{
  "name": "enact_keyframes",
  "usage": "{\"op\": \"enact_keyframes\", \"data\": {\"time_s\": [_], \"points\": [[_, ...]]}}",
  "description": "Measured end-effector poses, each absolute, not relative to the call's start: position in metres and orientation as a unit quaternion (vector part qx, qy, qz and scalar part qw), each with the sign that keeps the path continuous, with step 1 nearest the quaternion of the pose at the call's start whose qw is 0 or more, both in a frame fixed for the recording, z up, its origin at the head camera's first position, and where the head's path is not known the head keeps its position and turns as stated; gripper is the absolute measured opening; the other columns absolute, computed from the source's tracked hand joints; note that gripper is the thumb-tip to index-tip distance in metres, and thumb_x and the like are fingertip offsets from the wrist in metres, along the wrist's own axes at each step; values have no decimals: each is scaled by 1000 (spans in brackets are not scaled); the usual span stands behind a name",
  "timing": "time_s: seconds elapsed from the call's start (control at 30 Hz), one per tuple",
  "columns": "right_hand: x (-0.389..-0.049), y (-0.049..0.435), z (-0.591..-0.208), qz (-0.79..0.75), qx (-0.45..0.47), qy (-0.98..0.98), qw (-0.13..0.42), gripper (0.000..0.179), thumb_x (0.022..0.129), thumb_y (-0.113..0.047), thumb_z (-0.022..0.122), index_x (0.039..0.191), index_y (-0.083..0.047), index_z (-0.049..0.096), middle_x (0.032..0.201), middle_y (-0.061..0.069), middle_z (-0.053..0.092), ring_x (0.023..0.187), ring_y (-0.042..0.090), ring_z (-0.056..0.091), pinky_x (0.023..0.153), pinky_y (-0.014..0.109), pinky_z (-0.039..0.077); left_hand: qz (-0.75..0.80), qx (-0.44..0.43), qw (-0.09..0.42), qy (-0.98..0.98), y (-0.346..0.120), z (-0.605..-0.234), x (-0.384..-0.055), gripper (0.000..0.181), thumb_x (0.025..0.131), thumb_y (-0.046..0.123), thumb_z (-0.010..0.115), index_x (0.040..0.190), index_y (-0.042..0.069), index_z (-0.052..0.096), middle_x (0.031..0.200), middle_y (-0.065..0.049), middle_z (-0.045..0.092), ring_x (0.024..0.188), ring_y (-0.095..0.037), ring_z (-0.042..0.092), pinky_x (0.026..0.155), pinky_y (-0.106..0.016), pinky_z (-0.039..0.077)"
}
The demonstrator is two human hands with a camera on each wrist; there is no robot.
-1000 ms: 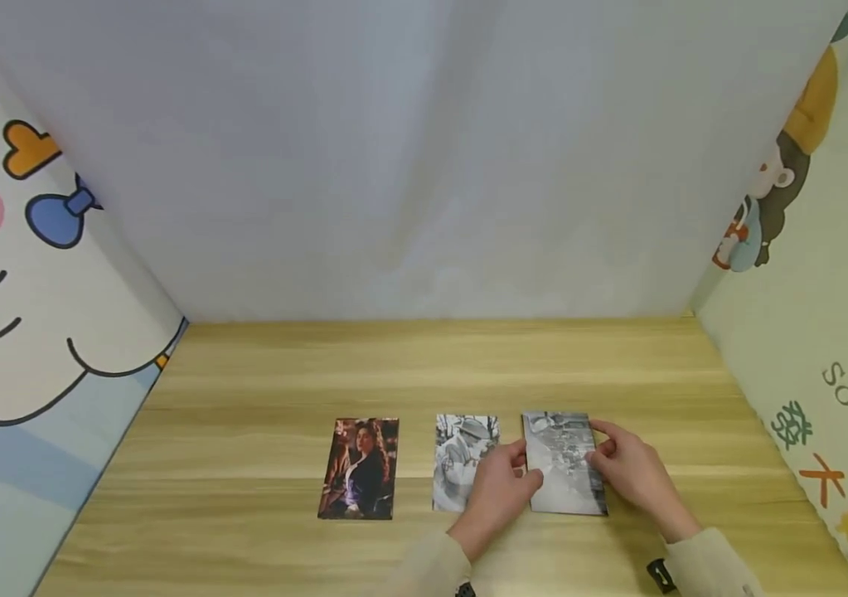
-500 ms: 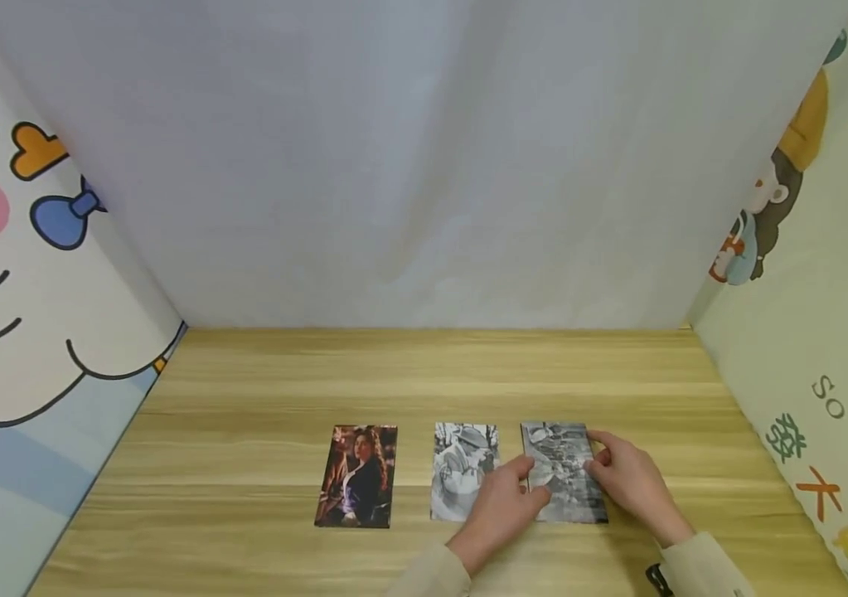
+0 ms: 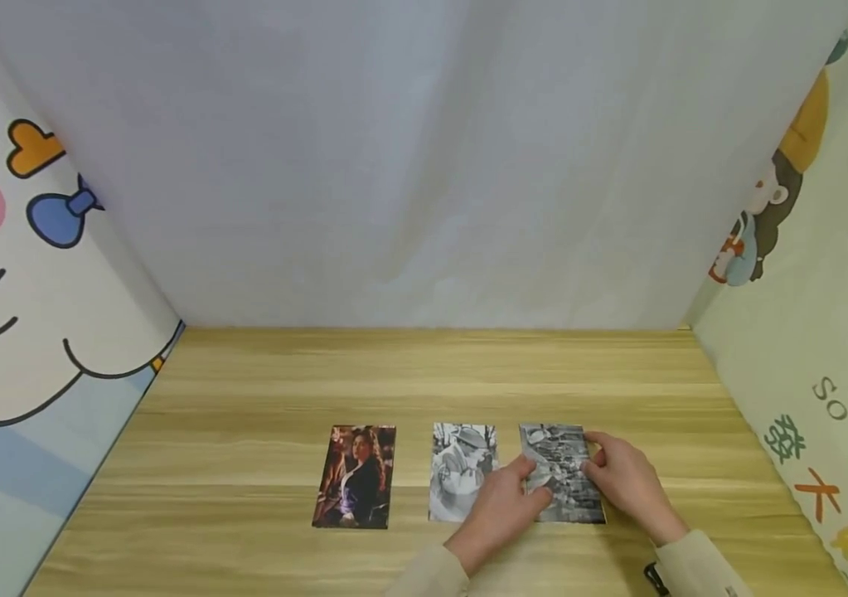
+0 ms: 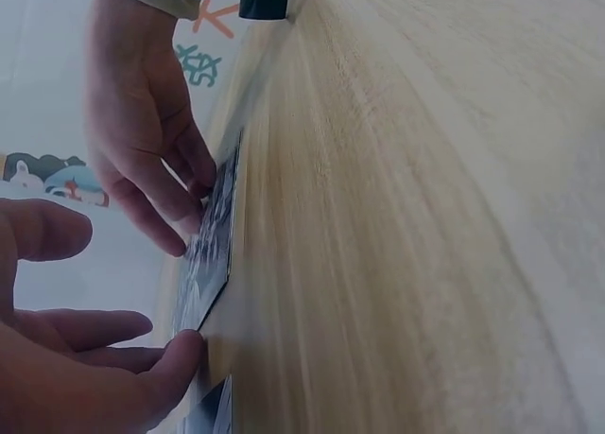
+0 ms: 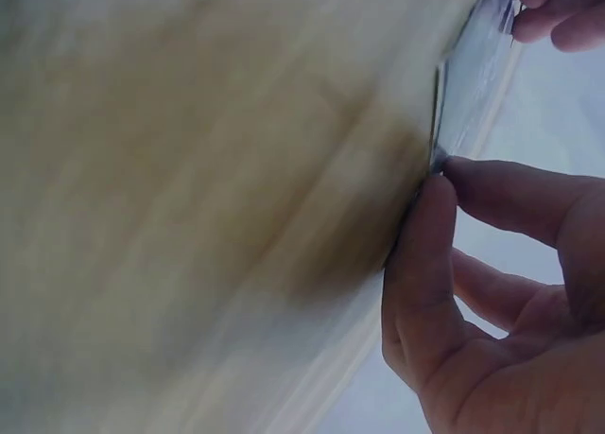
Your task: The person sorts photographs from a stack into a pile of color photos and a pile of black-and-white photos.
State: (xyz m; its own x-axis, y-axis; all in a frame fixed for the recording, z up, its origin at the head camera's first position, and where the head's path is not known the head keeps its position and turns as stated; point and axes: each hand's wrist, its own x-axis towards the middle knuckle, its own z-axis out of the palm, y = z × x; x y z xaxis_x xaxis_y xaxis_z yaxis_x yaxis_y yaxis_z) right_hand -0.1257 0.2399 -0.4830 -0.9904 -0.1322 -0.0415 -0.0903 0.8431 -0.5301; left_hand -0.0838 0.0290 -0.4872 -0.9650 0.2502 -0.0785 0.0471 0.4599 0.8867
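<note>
Three photo cards lie in a row in the head view. The right one, a black-and-white photo card (image 3: pixel 567 464) of a crowded scene, is between both hands. My right hand (image 3: pixel 628 477) pinches its right edge between thumb and finger, also seen in the right wrist view. My left hand (image 3: pixel 498 502) reaches to its left side, a fingertip (image 4: pixel 189 344) right at the card's edge, the other fingers loosely extended. Left of it, partly covered by that hand, lies a black-and-white photo card (image 3: pixel 455 473) of a person in a hat. A colour photo card (image 3: pixel 355 477) lies further left.
The wood-grain table (image 3: pixel 244 398) runs back to a pale grey curtain (image 3: pixel 424 166). Printed side panels, a cartoon one (image 3: pixel 95 332) on the left and a pale green one (image 3: pixel 804 348) on the right, bound it. A black strap (image 3: pixel 655 578) shows at the right sleeve.
The camera view has tilted slightly. Glare on the right photo card has faded, so its picture shows more clearly. Both hands stay at that card, with only slight movement.
</note>
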Motion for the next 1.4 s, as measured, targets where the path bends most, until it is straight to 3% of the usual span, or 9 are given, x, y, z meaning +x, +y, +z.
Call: {"op": "enact_keyframes", "data": {"time_s": [0.23, 0.33, 0.47, 0.7, 1.07, 1.4], "points": [[-120, 236, -476, -272, -55, 960, 27, 47, 92, -10, 68, 131, 16, 58, 83, 4, 63, 71, 17, 55, 63, 38, 47, 575, 65, 119, 807, 6, -477, -77, 56, 93, 24, 67, 144, 1, 59, 138, -19, 63, 113, -36, 68, 94, -47, 56], [-116, 226, -469, -282, -58, 957, 20, 47, 95, -12, 65, 132, 15, 58, 90, 8, 66, 76, 21, 61, 65, 41, 51, 586, 58, 93, 803, -10, -473, -77, 52, 94, 21, 65, 142, 1, 60, 136, -18, 63, 115, -37, 66, 95, -48, 55], [-111, 207, -461, -335, -69, 939, 35, 45, 100, -13, 63, 137, 11, 57, 107, 15, 70, 94, 31, 70, 77, 47, 58, 578, 48, 35, 814, -34, -472, -79, 47, 94, 17, 64, 138, 0, 62, 136, -16, 62, 122, -36, 61, 100, -52, 52], [-112, 170, -458, -429, -98, 894, 87, 46, 104, -12, 60, 144, 10, 53, 125, 20, 69, 112, 38, 68, 89, 45, 59, 561, 3, -21, 827, -65, -471, -83, 46, 93, 14, 65, 137, 1, 63, 140, -21, 59, 132, -42, 53, 108, -61, 42], [-108, 141, -465, -441, -81, 886, 122, 52, 101, -14, 62, 142, 16, 50, 127, 25, 67, 115, 42, 66, 95, 50, 56, 571, -20, 33, 820, -75, -476, -75, 56, 93, 21, 66, 144, 0, 56, 147, -26, 54, 133, -48, 50, 106, -65, 43], [-108, 129, -468, -443, -64, 886, 121, 52, 100, -14, 63, 141, 16, 51, 128, 25, 67, 117, 41, 66, 99, 52, 53, 612, -29, 57, 788, -75, -483, -75, 57, 94, 19, 64, 144, -5, 53, 147, -28, 52, 137, -49, 48, 110, -58, 43]]}}
